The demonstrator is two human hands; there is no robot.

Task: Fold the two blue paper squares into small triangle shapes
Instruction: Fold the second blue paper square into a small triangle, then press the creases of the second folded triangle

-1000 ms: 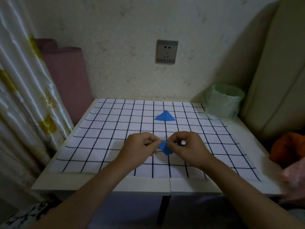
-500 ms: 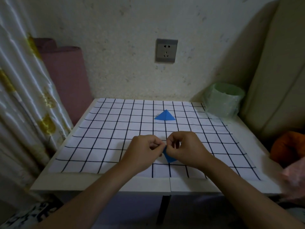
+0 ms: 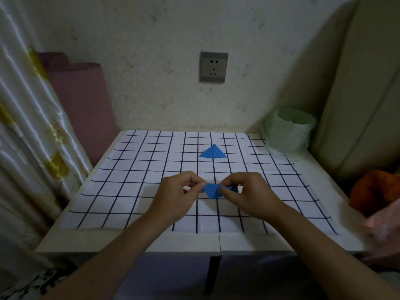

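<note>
While poised over the near middle of the bench [image 3: 249, 243], pinches the left corner of the half-folded blue paper [image 3: 211, 190] with the left hand [image 3: 175, 198], fingers curled, and grips its right end with the right hand [image 3: 251, 195], thumb and fingers closed on it. Cannot tell whether touching the gridded sheet [image 3: 129, 191] below. Farther back, right of centre on that sheet, lying flat and well apart from both hands: the finished blue triangle [image 3: 213, 153]. Beyond, at the far right corner, a green bin [image 3: 290, 131]; on the far wall, a grey socket [image 3: 213, 67].

Triangle [image 3: 213, 153] lies on grid sheet [image 3: 134, 169], behind paper [image 3: 211, 190] seemingly held above it.
</note>
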